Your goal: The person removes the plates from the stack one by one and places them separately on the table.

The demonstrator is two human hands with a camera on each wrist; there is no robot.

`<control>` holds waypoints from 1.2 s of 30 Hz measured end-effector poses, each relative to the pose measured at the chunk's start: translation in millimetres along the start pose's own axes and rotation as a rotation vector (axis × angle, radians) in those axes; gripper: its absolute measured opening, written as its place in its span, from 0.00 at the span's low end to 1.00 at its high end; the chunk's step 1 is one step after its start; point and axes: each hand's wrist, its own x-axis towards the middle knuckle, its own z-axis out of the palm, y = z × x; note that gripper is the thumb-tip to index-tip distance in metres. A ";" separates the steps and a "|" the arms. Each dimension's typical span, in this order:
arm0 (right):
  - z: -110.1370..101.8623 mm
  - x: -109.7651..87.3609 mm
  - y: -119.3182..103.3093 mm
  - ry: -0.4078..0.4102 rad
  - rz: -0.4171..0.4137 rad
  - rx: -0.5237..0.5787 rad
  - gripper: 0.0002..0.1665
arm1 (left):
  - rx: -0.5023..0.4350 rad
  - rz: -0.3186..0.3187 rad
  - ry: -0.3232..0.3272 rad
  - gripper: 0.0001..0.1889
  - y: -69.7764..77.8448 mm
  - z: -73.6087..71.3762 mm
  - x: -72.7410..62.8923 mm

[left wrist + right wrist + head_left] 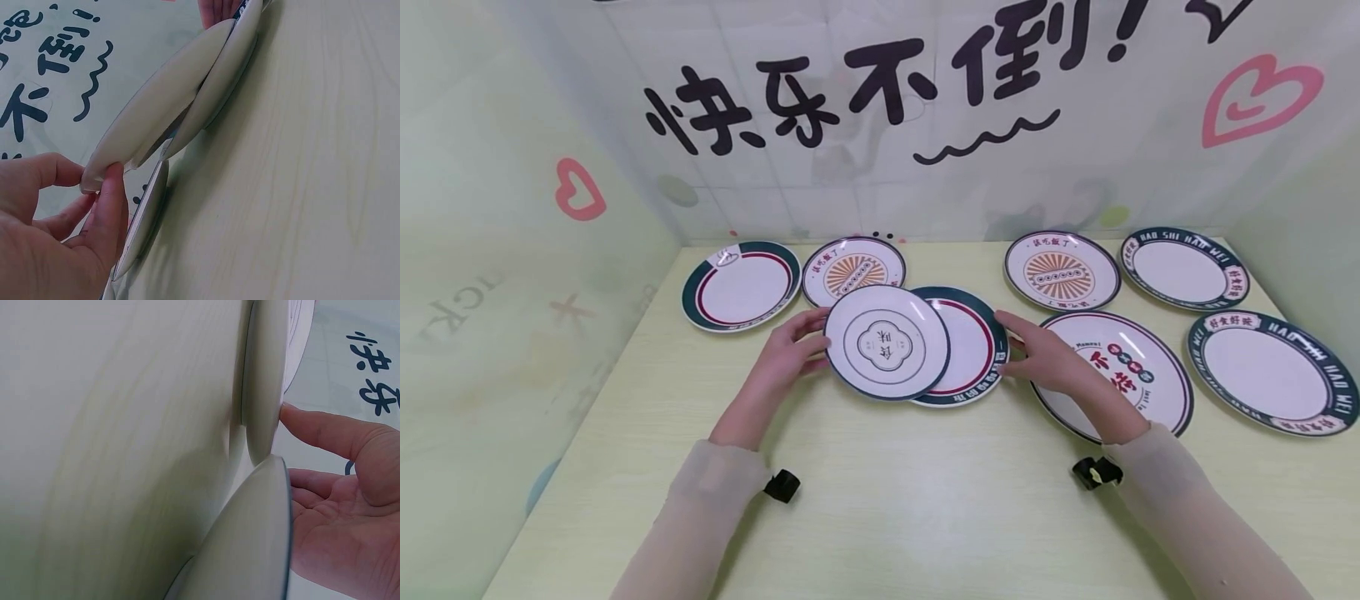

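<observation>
My left hand (792, 346) pinches the left edge of a small white plate (883, 379) with a thin blue rim and a flower-shaped emblem. This plate overlaps the left part of a green-rimmed plate (967, 337) with a red ring. In the left wrist view the small plate (150, 106) tilts above the tabletop, thumb beneath its edge. My right hand (1045, 354) touches the right rim of the green-rimmed plate, its fingers spread. The right wrist view shows its thumb (325, 428) at that rim. Part of the green-rimmed plate is hidden.
At the left back lie another green-rimmed plate (745, 287) and a sunburst plate (854, 271). On the right are a second sunburst plate (1063, 275), a large plate with red characters (1116, 375) under my right forearm, and two dark-rimmed oval plates (1180, 267). A printed backdrop (880, 192) stands behind.
</observation>
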 end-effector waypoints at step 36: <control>-0.9 0.3 1.2 -0.006 -0.010 -0.006 0.47 | -0.228 -0.084 0.117 0.34 -30.3 -94.7 -38.8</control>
